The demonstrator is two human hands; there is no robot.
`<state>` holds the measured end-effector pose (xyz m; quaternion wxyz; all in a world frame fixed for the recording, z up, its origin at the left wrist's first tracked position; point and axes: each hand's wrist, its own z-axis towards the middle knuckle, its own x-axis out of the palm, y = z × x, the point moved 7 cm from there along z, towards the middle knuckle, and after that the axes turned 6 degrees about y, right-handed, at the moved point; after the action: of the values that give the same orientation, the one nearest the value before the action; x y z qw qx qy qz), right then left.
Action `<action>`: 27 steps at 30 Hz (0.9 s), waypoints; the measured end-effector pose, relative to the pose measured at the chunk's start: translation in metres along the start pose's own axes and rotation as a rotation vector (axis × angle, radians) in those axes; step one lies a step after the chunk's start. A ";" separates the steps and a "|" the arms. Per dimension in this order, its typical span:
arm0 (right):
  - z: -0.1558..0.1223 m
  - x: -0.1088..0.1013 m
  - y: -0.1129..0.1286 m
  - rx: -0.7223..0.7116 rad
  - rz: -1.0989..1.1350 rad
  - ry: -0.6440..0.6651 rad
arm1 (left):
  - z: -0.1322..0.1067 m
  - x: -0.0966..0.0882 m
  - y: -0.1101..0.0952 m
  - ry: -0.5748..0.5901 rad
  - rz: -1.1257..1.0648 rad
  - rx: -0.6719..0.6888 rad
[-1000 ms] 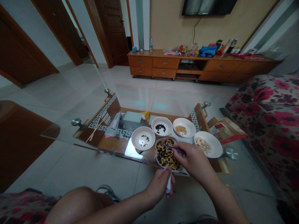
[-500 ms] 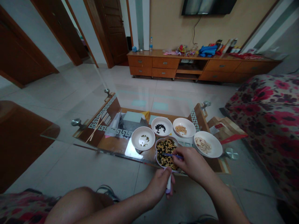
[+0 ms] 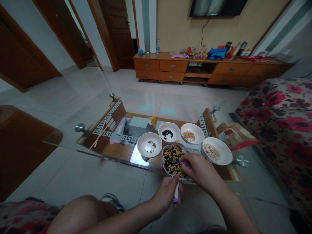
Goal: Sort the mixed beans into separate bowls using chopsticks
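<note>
A small pan of mixed dark, green and yellow beans (image 3: 173, 156) sits on the glass table (image 3: 80, 110). My left hand (image 3: 167, 192) is closed round the pan's white and purple handle (image 3: 176, 191). My right hand (image 3: 201, 169) pinches blue tweezers (image 3: 179, 162), whose tips reach into the mixed beans. Round the pan stand white bowls: one with a few green beans (image 3: 149, 145), one with black beans (image 3: 169, 132), one with yellow beans (image 3: 192, 133), and one with pale beans (image 3: 216, 150).
Under the glass lies a wooden shelf with papers (image 3: 136, 125) and sticks (image 3: 100, 132). A cardboard box (image 3: 235, 136) and a flowered sofa (image 3: 280, 110) are on the right. My bare knee (image 3: 83, 211) is at the lower left. A long wooden cabinet (image 3: 207, 69) lines the far wall.
My right hand has slid toward me and to the left, bringing the tweezers' tips from the pan's far rim into the middle of the beans. The left hand has stayed put.
</note>
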<state>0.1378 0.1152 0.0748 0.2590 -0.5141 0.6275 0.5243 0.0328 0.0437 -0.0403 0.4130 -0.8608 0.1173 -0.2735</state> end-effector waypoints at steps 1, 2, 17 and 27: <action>0.000 0.000 0.000 0.004 -0.006 -0.004 | 0.000 0.000 -0.001 -0.001 -0.002 -0.001; 0.000 0.001 -0.001 0.006 -0.012 -0.007 | 0.000 0.000 -0.001 -0.003 -0.004 -0.003; 0.002 0.006 0.000 -0.006 -0.021 0.027 | 0.002 -0.001 0.003 -0.005 -0.007 -0.015; 0.002 0.003 0.001 -0.008 -0.030 0.025 | 0.001 0.000 0.002 0.001 -0.008 -0.010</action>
<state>0.1352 0.1155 0.0721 0.2569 -0.5308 0.6209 0.5165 0.0331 0.0428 -0.0422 0.4076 -0.8631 0.1152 -0.2751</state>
